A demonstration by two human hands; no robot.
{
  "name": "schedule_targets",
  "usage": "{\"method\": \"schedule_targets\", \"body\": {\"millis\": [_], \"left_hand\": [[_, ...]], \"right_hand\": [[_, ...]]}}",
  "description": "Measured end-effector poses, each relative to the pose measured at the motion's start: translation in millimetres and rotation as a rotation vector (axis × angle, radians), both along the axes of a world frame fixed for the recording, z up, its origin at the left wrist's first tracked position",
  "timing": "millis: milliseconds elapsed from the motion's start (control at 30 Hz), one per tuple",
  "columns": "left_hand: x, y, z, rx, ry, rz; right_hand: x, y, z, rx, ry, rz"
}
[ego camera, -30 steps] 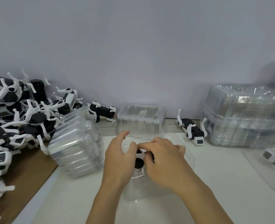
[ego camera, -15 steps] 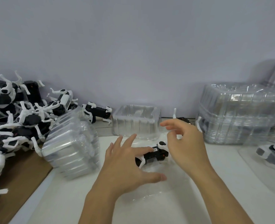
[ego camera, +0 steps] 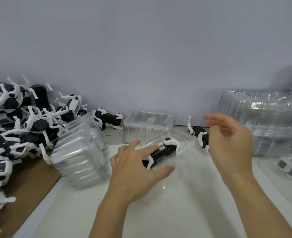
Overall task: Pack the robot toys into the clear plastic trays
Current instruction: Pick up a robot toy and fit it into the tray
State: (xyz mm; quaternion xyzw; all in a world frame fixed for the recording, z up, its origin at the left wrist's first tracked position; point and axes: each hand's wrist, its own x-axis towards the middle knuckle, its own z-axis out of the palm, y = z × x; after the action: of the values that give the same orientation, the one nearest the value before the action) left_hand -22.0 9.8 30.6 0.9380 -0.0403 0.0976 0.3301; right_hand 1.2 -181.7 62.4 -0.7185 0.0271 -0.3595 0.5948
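A black and white robot toy lies in a clear plastic tray on the white surface, in the middle. The left hand rests on the toy and the tray, with its fingers spread out and mostly straight. The right hand is up in the air just right of the toy. It holds nothing, and its fingers are loosely bent and a bit blurry.

Behind the toy stands an empty clear tray. Left of the toy lies a stack of trays on its side, and past that a big pile of robot toys. Behind the right hand is another toy. Far right of the toy are more stacked trays.
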Motion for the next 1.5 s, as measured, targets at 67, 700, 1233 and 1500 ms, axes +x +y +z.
{"method": "schedule_targets", "body": {"millis": [67, 700, 1233, 1500], "left_hand": [[1, 7, 6, -0.208, -0.025, 0.007], [3, 14, 10, -1.766, 0.237, -0.293], [6, 14, 4, -1.597, 0.175, -0.254], [4, 11, 5, -1.558, 0.187, -0.224]], "right_hand": [[1, -6, 3, 0.144, -0.022, -0.028], [-15, 72, -9, -0.209, -0.128, 0.4], [-15, 60, -3, -0.214, -0.011, 0.47], [-13, 53, -2, -0.222, 0.023, 0.478]]}}
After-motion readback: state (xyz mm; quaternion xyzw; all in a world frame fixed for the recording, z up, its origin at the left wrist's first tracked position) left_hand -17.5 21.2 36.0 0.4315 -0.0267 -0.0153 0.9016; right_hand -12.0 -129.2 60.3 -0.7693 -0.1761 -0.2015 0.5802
